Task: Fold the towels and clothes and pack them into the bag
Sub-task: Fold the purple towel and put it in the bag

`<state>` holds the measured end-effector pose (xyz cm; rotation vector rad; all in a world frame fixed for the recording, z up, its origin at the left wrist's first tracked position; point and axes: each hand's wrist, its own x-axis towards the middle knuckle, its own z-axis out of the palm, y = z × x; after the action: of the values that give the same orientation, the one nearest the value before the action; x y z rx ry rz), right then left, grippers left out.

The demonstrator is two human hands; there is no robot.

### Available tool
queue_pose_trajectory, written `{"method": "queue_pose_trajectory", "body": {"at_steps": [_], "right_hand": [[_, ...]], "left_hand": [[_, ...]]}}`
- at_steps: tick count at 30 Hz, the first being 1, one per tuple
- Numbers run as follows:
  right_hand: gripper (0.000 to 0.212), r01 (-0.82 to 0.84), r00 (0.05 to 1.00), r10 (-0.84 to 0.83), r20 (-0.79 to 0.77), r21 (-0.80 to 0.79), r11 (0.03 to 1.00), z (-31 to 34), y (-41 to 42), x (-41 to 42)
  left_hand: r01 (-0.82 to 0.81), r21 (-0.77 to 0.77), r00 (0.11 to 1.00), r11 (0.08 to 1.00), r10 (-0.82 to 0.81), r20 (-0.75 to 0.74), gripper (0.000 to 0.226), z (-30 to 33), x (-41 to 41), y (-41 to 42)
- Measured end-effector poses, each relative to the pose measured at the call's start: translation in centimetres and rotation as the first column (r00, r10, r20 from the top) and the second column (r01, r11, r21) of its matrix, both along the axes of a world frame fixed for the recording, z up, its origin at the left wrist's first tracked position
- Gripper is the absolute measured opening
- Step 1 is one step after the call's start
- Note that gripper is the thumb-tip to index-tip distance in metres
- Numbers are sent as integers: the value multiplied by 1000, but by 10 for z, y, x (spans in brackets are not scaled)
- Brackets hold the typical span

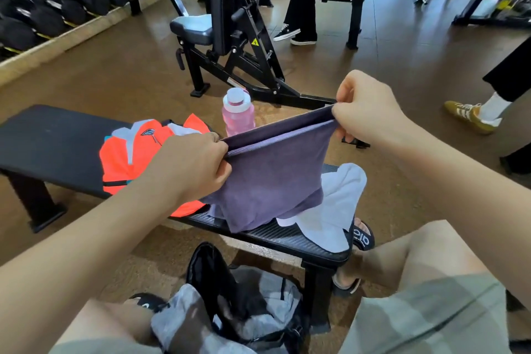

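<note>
Table [43, 135] left half bare. Orange shirt [129, 158] lies mid-table. Left hand [189, 164] grip pinches purple towel [267, 178] top edge; right hand [370, 112] pinches other corner, raised higher. White towel [342, 198] at table's right end. Bag [244, 304] open on floor below.

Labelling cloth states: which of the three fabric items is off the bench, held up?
The purple towel: the left hand and right hand pinch its top edge. The orange jersey and white towel lie on the bench, untouched.
</note>
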<state>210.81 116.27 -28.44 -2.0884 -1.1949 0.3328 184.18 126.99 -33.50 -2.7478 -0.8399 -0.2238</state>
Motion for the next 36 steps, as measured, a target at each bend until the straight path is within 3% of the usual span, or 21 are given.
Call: {"method": "queue_pose_trajectory", "body": {"at_steps": [3, 6, 9, 11, 14, 17, 20, 25, 31, 36], "right_hand": [[37, -21, 997, 19, -70, -23, 1000, 0, -1, 3], [30, -28, 996, 20, -88, -90, 996, -3, 3, 5], [17, -38, 997, 33, -66, -83, 996, -6, 2, 2], [9, -52, 998, 50, -29, -67, 996, -10, -2, 2], [16, -55, 998, 55, 0, -9, 998, -18, -4, 2], [18, -27, 999, 24, 38, 68, 997, -24, -2, 0], [18, 9, 999, -17, 49, 153, 988, -24, -3, -2], [10, 69, 997, -61, -45, 191, 979, -22, -6, 3], [10, 114, 990, -94, -107, 199, 973, -24, -6, 9], [7, 105, 987, -83, -138, 162, 981, -27, -6, 10]], "left_hand": [[27, 2, 1000, 1000, -27, -15, 20, 1, 0, 1], [46, -32, 994, 998, -49, -94, 21, 0, 2, 2], [16, -51, 994, 999, -22, -108, 14, 0, 2, 7], [-2, -58, 992, 998, -5, -122, 20, -2, 1, 9], [19, -71, 999, 997, -22, -40, 17, -5, 3, 7], [-45, -145, 998, 988, 52, 43, 32, -10, 3, 5], [48, -78, 995, 996, -40, 95, 39, -13, 0, 6], [209, -30, 969, 977, -211, -131, 17, -15, -10, 2], [39, -125, 993, 991, -25, 114, 34, -28, -21, 10], [-21, -107, 978, 994, 43, 202, 26, -23, -24, 10]]}}
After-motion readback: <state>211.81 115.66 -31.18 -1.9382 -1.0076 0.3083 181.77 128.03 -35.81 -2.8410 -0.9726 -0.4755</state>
